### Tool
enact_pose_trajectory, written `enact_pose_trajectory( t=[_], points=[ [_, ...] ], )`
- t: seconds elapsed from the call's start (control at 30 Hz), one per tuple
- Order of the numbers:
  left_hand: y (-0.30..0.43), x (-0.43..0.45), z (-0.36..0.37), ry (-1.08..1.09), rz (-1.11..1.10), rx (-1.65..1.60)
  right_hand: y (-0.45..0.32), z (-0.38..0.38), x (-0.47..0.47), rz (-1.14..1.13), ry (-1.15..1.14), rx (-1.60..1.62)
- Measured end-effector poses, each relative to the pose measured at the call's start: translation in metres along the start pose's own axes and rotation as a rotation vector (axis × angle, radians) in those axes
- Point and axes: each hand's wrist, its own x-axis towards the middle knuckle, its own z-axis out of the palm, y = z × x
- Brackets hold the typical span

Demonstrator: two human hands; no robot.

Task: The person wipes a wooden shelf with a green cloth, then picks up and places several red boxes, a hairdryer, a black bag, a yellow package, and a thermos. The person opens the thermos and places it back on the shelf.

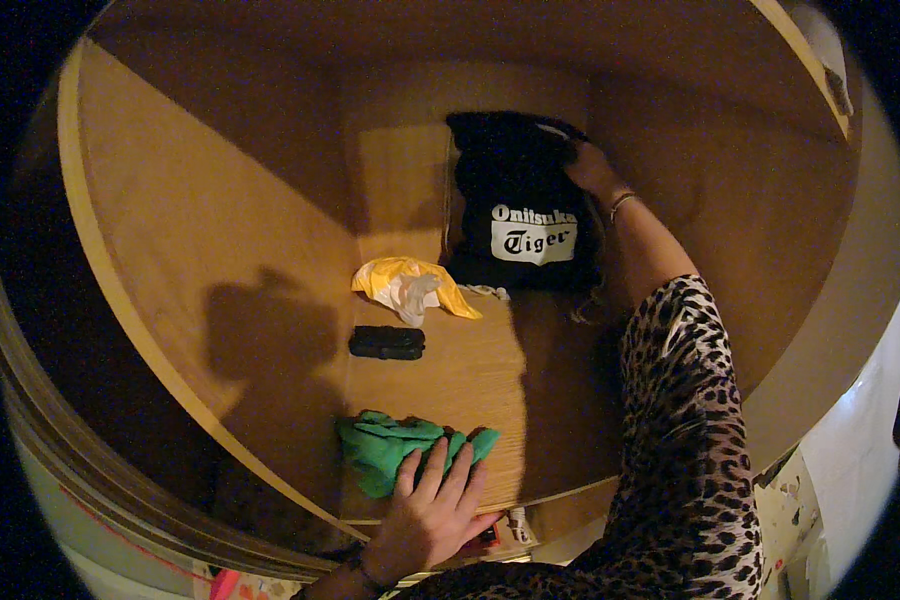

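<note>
My right hand (595, 171) reaches deep into a wooden cupboard compartment and grips the upper right edge of a black drawstring bag (521, 169). Its fingertips are lost in shadow against the dark cloth. White Onitsuka Tiger lettering marks the bag's front. Near the compartment's front edge, my left hand (439, 506) rests with fingers spread over the near side of a crumpled green cloth (390, 454). Between the two hands lie a small black case (387, 343) and a crumpled yellow and white plastic bag (405, 283), which sits close to the black bag's lower left corner.
A wooden side panel (187, 195) rises on the left, and another wooden wall (690, 142) encloses the right. Shadow covers the right half of the shelf board (450, 390). Below the front edge, a white cord (520, 525) and something red show. White sheeting (847, 435) hangs outside at right.
</note>
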Motion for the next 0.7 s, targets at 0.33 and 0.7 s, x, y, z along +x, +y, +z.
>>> enact_pose_trajectory(
  t=[0.33,0.7],
  points=[
    [0.002,0.004,0.006,0.016,-0.014,-0.014,0.025,-0.017,0.004,-0.128,-0.191,-0.49],
    [0.009,0.009,-0.005,0.033,-0.059,-0.014,0.051,-0.006,-0.013,-0.029,-0.215,-0.157]
  ],
)
